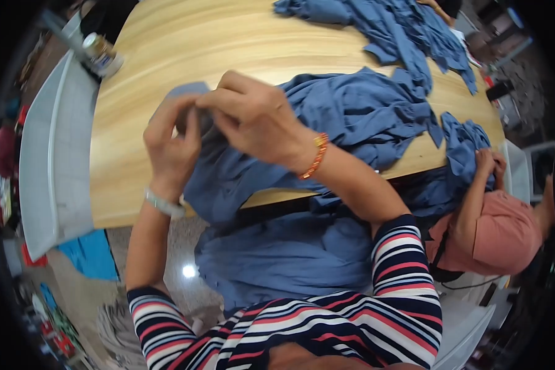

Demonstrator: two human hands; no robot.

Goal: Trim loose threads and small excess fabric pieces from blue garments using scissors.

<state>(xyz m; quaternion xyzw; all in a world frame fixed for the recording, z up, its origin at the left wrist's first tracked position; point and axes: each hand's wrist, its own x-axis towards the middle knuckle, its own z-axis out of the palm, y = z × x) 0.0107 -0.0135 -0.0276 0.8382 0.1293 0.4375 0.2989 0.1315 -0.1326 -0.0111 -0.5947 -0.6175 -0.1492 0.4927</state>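
Both my hands are raised over the wooden table, fingers pinched close together. My left hand (pixel 171 142), with a pale bangle at the wrist, grips the upper edge of a blue garment (pixel 219 179). My right hand (pixel 256 117), wearing a red and gold bracelet, pinches the same cloth beside the left fingertips. A lighter, stiff-looking edge of the garment stands up behind the fingers. From my hands the cloth hangs down past the table's near edge. The exact spot between the fingertips is hidden and slightly blurred.
More blue cloth (pixel 357 111) lies bunched on the table (pixel 148 55), with another pile at the far right. Blue fabric (pixel 277 259) covers my lap. A jar (pixel 102 55) stands at the far left beside a pale trough (pixel 49 160). A person in a pink cap (pixel 505 234) handles blue cloth at right.
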